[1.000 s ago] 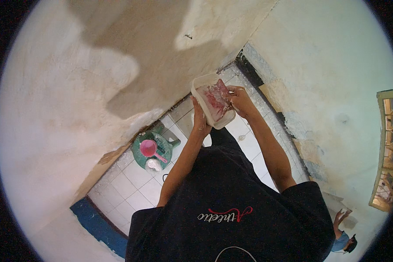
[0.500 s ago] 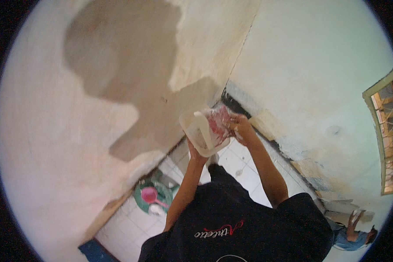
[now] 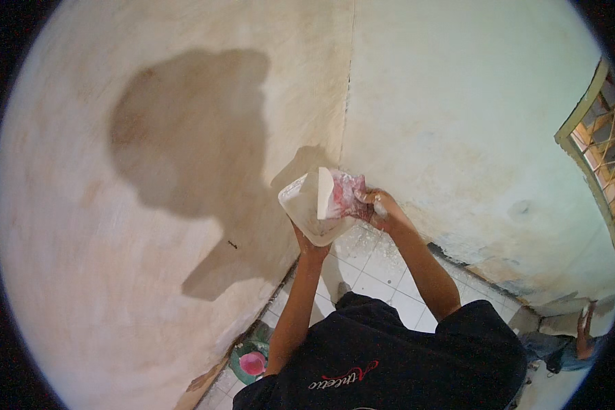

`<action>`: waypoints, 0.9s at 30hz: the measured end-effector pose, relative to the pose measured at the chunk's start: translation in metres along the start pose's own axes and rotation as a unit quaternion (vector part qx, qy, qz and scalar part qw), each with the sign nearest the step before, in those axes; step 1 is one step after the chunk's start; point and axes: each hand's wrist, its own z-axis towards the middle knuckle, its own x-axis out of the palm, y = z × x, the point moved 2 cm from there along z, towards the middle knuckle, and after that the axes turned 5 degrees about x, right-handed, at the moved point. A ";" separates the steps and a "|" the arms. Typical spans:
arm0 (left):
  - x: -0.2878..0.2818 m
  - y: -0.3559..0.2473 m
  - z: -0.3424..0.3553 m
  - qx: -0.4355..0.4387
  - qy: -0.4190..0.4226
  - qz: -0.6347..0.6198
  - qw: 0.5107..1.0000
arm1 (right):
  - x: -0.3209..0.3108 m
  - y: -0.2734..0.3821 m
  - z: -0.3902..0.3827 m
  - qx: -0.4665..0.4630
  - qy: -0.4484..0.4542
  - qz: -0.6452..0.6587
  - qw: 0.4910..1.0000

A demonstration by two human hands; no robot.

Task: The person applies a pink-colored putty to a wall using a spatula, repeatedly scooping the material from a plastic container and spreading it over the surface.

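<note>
My left hand (image 3: 311,242) grips a white plastic container (image 3: 297,201) from below and the left side, its fingers partly hidden behind it. Pale residue coats the container's inside. My right hand (image 3: 379,208) holds a pink scraper (image 3: 348,195) smeared with white paste, with a white band along its left edge. The scraper lies over the right part of the container; whether it touches the rim I cannot tell. White paste also marks my right fingers.
A corner of two stained walls (image 3: 458,82) stands ahead, my shadow on the left one. Below, a green stool (image 3: 240,359) holds a pink dipper (image 3: 253,364) on the tiled floor (image 3: 362,260). A barred window (image 3: 594,137) is at right; another person (image 3: 560,345) works at lower right.
The view has shifted up toward the wall corner, so more wall shows. The scraper has turned, now showing a white band on its left edge, and sits at the container's right part.
</note>
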 end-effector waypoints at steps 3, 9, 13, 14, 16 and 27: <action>0.010 0.030 0.086 0.102 0.088 0.342 0.930 | -0.021 0.095 0.046 -0.042 -0.019 0.076 0.996; 0.062 0.059 0.165 -0.035 -0.048 -0.127 0.990 | -0.081 0.243 0.173 -0.148 0.087 0.076 0.982; 0.038 0.075 0.168 0.075 -0.020 0.128 0.989 | -0.128 0.306 0.266 -0.161 0.023 0.025 0.986; 0.023 0.082 0.167 -0.016 -0.064 -0.143 0.988 | -0.132 0.312 0.281 -0.161 0.014 -0.006 0.987; -0.019 0.074 0.148 0.090 -0.054 0.151 0.983 | -0.070 0.314 0.280 -0.156 -0.040 -0.035 0.986; -0.056 0.080 0.111 0.002 -0.151 -0.147 0.978 | -0.011 0.413 0.356 -0.252 -0.127 -0.260 0.924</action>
